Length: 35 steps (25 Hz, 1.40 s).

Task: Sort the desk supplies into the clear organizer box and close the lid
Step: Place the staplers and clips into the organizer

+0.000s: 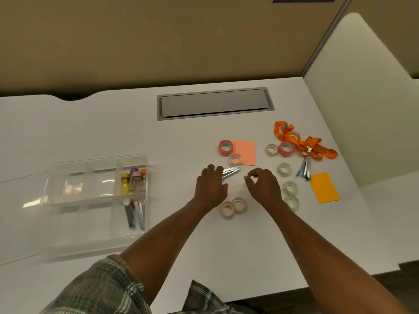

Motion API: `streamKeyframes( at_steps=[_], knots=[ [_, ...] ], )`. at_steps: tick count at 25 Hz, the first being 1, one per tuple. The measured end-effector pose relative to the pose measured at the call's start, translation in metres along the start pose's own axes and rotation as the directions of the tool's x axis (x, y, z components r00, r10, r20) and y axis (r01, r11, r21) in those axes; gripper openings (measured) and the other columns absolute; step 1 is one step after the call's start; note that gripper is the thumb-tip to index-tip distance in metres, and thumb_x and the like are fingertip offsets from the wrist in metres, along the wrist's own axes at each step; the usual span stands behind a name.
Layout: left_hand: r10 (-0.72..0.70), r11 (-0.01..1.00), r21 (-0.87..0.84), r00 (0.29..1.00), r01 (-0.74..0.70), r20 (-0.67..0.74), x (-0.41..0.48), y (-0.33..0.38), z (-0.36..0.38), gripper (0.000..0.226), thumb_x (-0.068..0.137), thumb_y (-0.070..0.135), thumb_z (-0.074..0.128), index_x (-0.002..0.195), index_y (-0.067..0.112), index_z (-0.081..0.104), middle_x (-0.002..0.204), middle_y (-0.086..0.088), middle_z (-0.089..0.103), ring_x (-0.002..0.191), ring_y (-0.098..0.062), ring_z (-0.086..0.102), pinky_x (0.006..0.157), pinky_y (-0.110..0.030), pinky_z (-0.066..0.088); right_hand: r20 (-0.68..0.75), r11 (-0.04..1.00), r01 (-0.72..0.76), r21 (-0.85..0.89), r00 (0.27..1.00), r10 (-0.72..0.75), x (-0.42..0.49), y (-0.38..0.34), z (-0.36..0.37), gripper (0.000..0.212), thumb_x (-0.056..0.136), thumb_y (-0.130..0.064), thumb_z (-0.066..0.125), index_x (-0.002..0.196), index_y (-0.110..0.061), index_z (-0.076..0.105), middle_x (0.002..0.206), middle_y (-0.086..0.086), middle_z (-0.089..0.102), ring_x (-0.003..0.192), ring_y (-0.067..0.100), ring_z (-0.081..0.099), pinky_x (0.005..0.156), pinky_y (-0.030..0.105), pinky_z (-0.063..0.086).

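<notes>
The scene was evenly and fairly brightly lit from overhead, with a warm cast on the tan partition wall [158,41]. The white desk surface [90,128] reflected the light softly, without hard glare. Shadows were faint and short, pooling just under the rolls of tape and the forearms. Small bright highlights glinted on the clear plastic organizer box [97,200], whose near edge and open lid looked smeared and blurred. The plaid sleeve [102,288] at the bottom was soft and out of focus. Wide-angle distortion bent the desk's far edge and the partition seams towards the corners. Overall detail was slightly soft and grainy.
</notes>
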<state>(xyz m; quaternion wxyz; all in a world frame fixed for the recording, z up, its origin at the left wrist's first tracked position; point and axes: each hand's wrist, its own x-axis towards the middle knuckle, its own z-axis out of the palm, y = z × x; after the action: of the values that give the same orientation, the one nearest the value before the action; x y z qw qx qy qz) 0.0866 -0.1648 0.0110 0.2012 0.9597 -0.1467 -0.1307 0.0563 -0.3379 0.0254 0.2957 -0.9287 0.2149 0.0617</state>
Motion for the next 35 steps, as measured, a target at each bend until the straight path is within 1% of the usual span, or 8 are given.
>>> streamKeyframes(
  at_steps=[5,10,16,22,25,28,30,35],
  knots=[
    [-0.009,0.948,0.319,0.999,-0.002,0.033,0.023,0.012,0.022,0.050,0.089,0.019,0.050,0.137,0.012,0.040,0.127,-0.010,0.050,0.110,-0.031,0.052,0.081,-0.038,0.042,-0.228,0.983,-0.079,-0.167,0.973,0.040,0.024,0.066,-0.041,0.039,0.090,-0.027,0.064,0.126,-0.012,0.060,0.132,0.017,0.053,0.123,0.036,0.050,0.098,0.044,0.044],
    [-0.057,0.933,0.356,0.998,0.048,0.013,0.030,0.020,0.036,0.029,0.086,0.010,0.048,0.115,0.010,0.051,0.116,-0.011,0.052,0.101,-0.031,0.055,0.073,-0.036,0.040,-0.162,0.951,-0.243,-0.189,0.963,0.214,0.056,0.114,-0.059,0.052,0.094,-0.022,0.057,0.144,-0.023,0.045,0.137,0.020,0.046,0.125,0.041,0.046,0.096,0.046,0.046],
    [-0.191,0.981,-0.025,0.978,0.190,-0.086,0.027,0.034,0.035,0.024,0.076,0.021,0.060,0.092,0.004,0.058,0.096,-0.014,0.054,0.086,-0.034,0.057,0.069,-0.039,0.047,-0.054,0.942,-0.222,-0.250,0.975,0.216,0.078,0.130,-0.055,0.036,0.093,-0.027,0.059,0.128,-0.019,0.060,0.127,0.019,0.048,0.115,0.041,0.052,0.092,0.040,0.047],
    [-0.378,0.826,-0.474,0.924,0.306,-0.062,0.021,0.032,0.017,0.033,0.076,0.038,0.075,0.086,0.010,0.061,0.092,-0.004,0.060,0.081,-0.020,0.058,0.067,-0.029,0.041,-0.205,0.971,-0.194,-0.141,0.965,0.163,0.066,0.115,-0.055,0.024,0.090,-0.017,0.059,0.114,-0.011,0.059,0.116,0.023,0.056,0.110,0.043,0.054,0.087,0.042,0.047],
    [-0.412,0.681,-0.637,0.908,0.362,0.075,0.008,0.021,0.006,0.030,0.077,0.038,0.074,0.088,0.013,0.061,0.088,-0.002,0.063,0.077,-0.019,0.056,0.061,-0.028,0.042,-0.296,0.993,-0.114,0.024,0.948,0.117,0.055,0.094,-0.058,0.025,0.088,-0.012,0.058,0.113,-0.008,0.059,0.108,0.022,0.063,0.104,0.041,0.057,0.083,0.042,0.047],
    [-0.353,0.503,-0.782,0.913,0.369,0.204,-0.008,0.008,-0.007,0.030,0.079,0.036,0.075,0.095,0.013,0.064,0.099,-0.009,0.069,0.088,-0.025,0.065,0.075,-0.043,0.055,-0.284,0.931,-0.032,0.365,0.948,0.144,0.040,0.064,-0.055,0.033,0.088,-0.016,0.066,0.118,-0.009,0.054,0.098,0.009,0.067,0.088,0.026,0.062,0.072,0.030,0.050],
    [-0.341,0.370,-0.853,0.908,0.368,0.244,-0.020,-0.003,-0.017,0.029,0.079,0.035,0.076,0.097,0.014,0.066,0.103,-0.008,0.073,0.101,-0.023,0.069,0.084,-0.044,0.056,-0.234,0.831,-0.014,0.557,0.957,0.173,0.026,0.037,-0.045,0.036,0.088,-0.020,0.069,0.120,-0.014,0.053,0.094,-0.001,0.066,0.084,0.017,0.062,0.071,0.021,0.048],
    [-0.310,0.141,-0.920,0.899,0.366,0.310,-0.049,-0.039,-0.046,0.029,0.084,0.040,0.073,0.099,0.016,0.070,0.100,-0.005,0.078,0.097,-0.021,0.074,0.086,-0.042,0.054,-0.024,0.452,-0.052,0.891,0.986,0.162,-0.005,-0.036,-0.013,0.019,0.083,-0.031,0.070,0.098,-0.021,0.064,0.082,-0.005,0.069,0.072,0.013,0.061,0.067,0.031,0.054]
  ],
)
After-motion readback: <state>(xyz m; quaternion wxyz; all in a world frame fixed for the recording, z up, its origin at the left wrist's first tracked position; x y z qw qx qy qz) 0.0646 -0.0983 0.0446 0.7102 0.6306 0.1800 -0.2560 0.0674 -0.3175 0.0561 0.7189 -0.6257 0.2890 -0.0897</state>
